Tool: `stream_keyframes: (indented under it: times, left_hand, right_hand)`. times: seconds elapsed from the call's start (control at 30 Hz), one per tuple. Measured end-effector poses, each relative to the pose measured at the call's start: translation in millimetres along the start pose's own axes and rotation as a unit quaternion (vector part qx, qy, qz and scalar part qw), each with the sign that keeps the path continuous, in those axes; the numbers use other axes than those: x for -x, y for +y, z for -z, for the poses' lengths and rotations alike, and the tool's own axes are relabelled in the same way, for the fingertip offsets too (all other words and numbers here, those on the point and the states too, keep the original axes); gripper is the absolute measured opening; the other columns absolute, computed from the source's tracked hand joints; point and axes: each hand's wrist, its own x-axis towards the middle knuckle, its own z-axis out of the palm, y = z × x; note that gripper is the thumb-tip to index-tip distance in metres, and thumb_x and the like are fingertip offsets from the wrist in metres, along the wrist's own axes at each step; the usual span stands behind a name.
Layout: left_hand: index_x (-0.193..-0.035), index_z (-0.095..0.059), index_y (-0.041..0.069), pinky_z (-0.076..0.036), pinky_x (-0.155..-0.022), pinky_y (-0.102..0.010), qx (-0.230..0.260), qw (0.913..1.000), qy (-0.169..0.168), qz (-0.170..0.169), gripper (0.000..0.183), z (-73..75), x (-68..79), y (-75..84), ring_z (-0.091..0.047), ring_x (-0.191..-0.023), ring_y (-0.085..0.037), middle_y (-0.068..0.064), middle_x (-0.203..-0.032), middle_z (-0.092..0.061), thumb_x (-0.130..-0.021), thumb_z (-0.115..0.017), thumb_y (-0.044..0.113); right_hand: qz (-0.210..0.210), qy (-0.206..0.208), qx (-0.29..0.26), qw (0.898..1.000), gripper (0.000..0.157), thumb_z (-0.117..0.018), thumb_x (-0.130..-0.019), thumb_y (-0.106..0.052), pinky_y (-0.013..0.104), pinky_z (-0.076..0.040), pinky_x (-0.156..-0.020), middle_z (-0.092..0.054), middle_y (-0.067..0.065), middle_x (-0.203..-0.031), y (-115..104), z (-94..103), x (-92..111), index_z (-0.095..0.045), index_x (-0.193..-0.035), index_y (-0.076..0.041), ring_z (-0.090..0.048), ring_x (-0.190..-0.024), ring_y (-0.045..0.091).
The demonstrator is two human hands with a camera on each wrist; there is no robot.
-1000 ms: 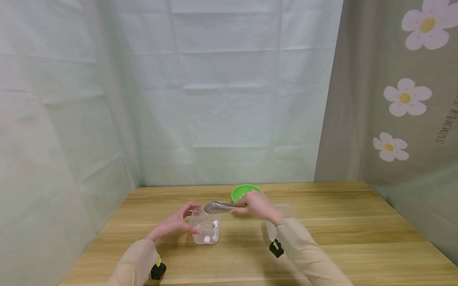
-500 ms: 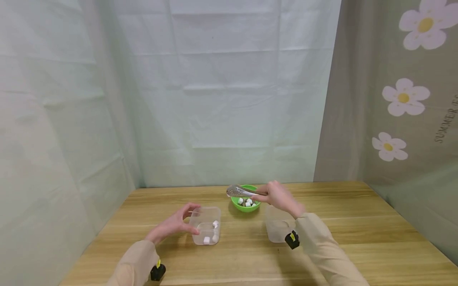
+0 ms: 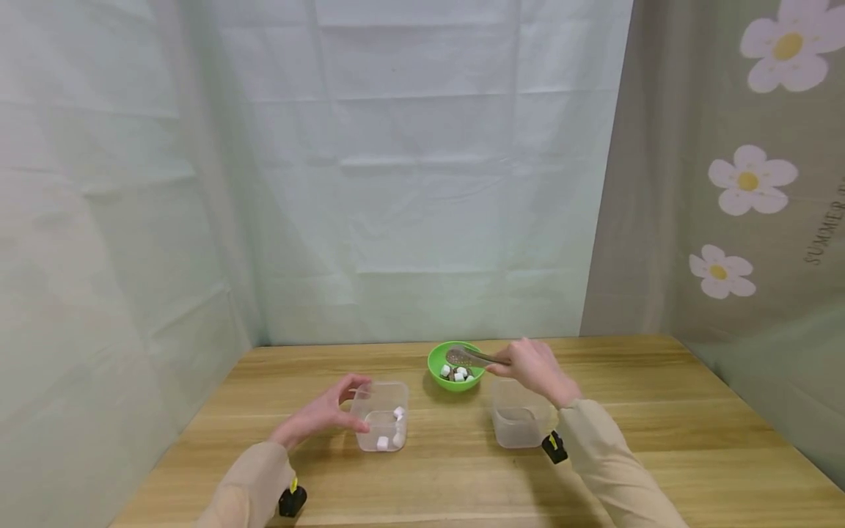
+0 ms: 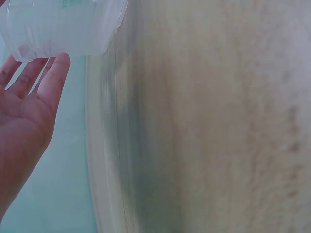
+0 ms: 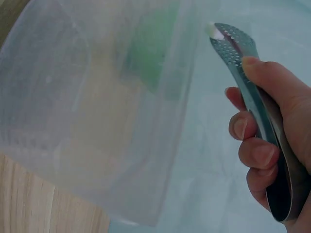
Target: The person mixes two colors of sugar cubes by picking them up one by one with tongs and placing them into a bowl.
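The person's right hand (image 3: 531,367) is wrapped round the metal tongs (image 3: 467,358), and from over here the tongs' long axis runs leftward out of the fist, their tips hanging over the green bowl (image 3: 437,361) with its white cubes (image 3: 459,377). A pale bit (image 5: 216,32) shows at those tips. The bowl lies just left of this hand, the nearer one; the left hand (image 3: 330,407) clasps the left box (image 3: 386,396), thumb on its near side, fingers beyond
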Motion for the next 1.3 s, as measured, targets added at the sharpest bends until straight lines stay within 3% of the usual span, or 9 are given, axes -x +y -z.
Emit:
stream_keyframes:
  times: [0.2, 0.57, 0.8, 1.1, 1.3]
  left_hand:
    - [-0.133, -0.031, 0.0, -0.032, -0.091, -0.05, -0.006, 1.0, 0.003, -0.003, 0.076, 0.9, -1.6, -2.0, -0.032, -0.119, -0.036, -0.018, -0.13, -0.038, -0.072, -0.076, 0.012]
    - [-0.132, -0.031, -0.002, -0.037, -0.088, -0.047, -0.003, 0.9999, 0.0, -0.016, 0.075, -0.3, -0.3, 0.2, -0.033, -0.118, -0.039, -0.021, -0.129, -0.037, -0.072, -0.075, 0.01]
    - [-0.133, -0.03, -0.002, -0.037, -0.087, -0.048, 0.013, 0.9997, -0.005, -0.022, 0.077, -0.3, 0.5, 1.5, -0.033, -0.118, -0.04, -0.022, -0.129, -0.036, -0.071, -0.076, 0.01]
    - [-0.133, -0.03, -0.002, -0.038, -0.086, -0.048, 0.017, 0.9995, -0.004, -0.025, 0.078, 0.1, 0.3, -0.1, -0.032, -0.118, -0.041, -0.022, -0.129, -0.035, -0.071, -0.076, 0.011]
    - [-0.132, -0.031, -0.002, -0.037, -0.088, -0.047, 0.009, 0.9997, -0.002, -0.023, 0.077, -0.7, 0.2, 0.2, -0.032, -0.118, -0.04, -0.022, -0.129, -0.036, -0.071, -0.076, 0.011]
  right_hand:
    - [0.003, 0.009, 0.031, 0.999, 0.021, -0.069, -0.078, -0.032, 0.023, -0.028, -0.037, -0.037, -0.014, -0.048, 1.1, -0.2, 1.0, -0.063, -0.061, -0.022, -0.031, -0.043, 0.004]
    - [-0.002, -0.003, 0.027, 1.0, 0.013, -0.069, -0.079, -0.032, 0.023, -0.027, -0.037, -0.04, -0.016, -0.05, -1.9, 0.1, -2.2, -0.072, -0.075, -0.02, -0.031, -0.043, 0.003]
    - [-0.023, -0.013, 0.032, 0.999, 0.034, -0.067, -0.08, -0.037, 0.023, -0.026, -0.038, -0.035, -0.011, -0.048, -3.8, -0.1, -2.4, -0.051, -0.055, -0.021, -0.029, -0.044, 0.004]
    - [-0.03, -0.011, -0.007, 0.999, 0.028, -0.064, -0.081, -0.042, 0.023, -0.029, -0.039, -0.041, -0.012, -0.051, -9.5, 1.0, -0.3, -0.059, -0.062, -0.021, -0.031, -0.044, 0.004]
    - [-0.013, -0.002, -0.038, 0.999, 0.032, -0.061, -0.082, -0.044, 0.025, -0.03, -0.042, -0.039, -0.011, -0.051, -19.8, 0.8, 3.2, -0.052, -0.061, -0.022, -0.031, -0.046, 0.003]
